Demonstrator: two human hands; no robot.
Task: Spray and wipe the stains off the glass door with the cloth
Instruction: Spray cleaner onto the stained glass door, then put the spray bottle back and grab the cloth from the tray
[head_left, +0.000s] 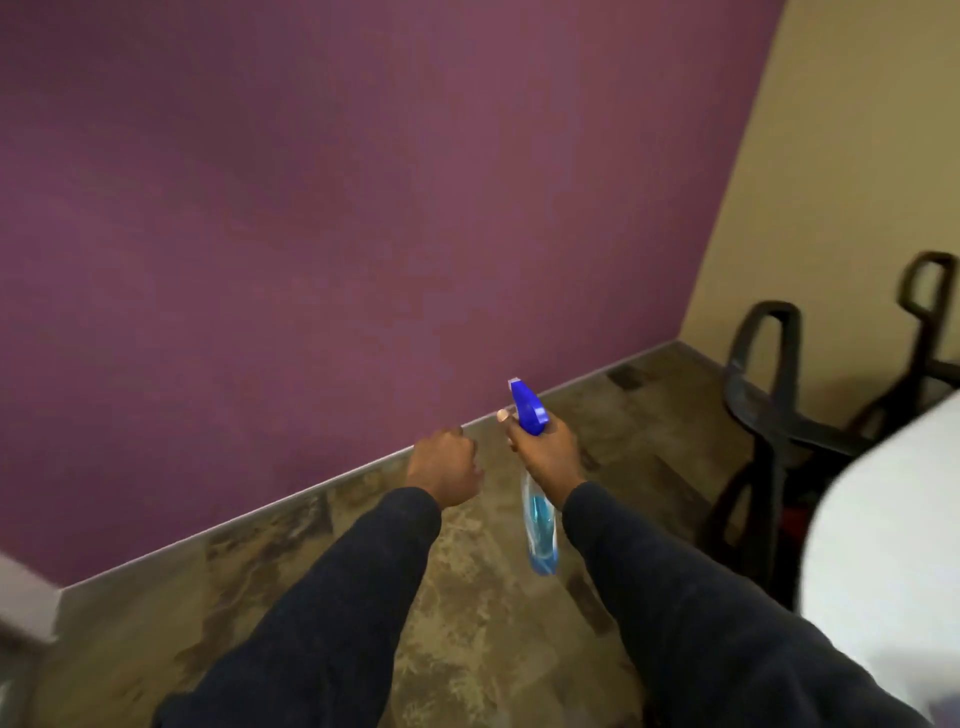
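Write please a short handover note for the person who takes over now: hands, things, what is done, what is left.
Right hand: holds the spray bottle by its neck, blue nozzle up, pointing toward the purple wall.
Left hand: closed in a loose fist, nothing visible in it.
Cloth and glass door: not in view.
Done: bottle picked up.
Left: find the door and cloth, spray, wipe the stains.

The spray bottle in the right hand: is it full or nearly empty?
Partly filled. The spray bottle hangs below the right hand, and blue liquid shows in its clear lower body; the exact level is blurred.
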